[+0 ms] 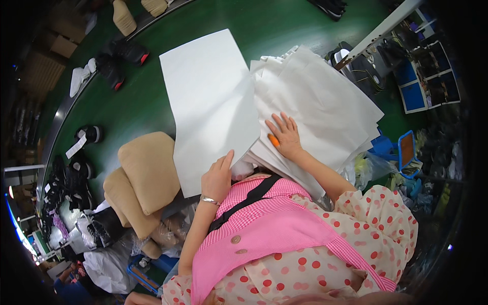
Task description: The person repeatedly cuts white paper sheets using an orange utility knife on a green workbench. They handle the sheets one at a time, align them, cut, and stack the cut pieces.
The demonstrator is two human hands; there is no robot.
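My left hand (216, 179), with a silver bangle at the wrist, grips the near edge of a large white paper sheet (211, 96). Its fingers lie together on top and the thumb is hidden. To the right, a thick stack of white paper (320, 96) is fanned out, its far edges stepped. My right hand (286, 138) lies on this stack with fingers spread, an orange cover on the thumb. The sheet's right edge overlaps the stack's left side.
Tan padded pieces (147, 170) lie left of the sheet on the green table (203, 25). Black shoes (109, 68) stand farther left, near the metal rim. Dark shoes (361, 71) sit beside a white post (378, 33) at right. A blue-framed item (406, 150) is near the right edge.
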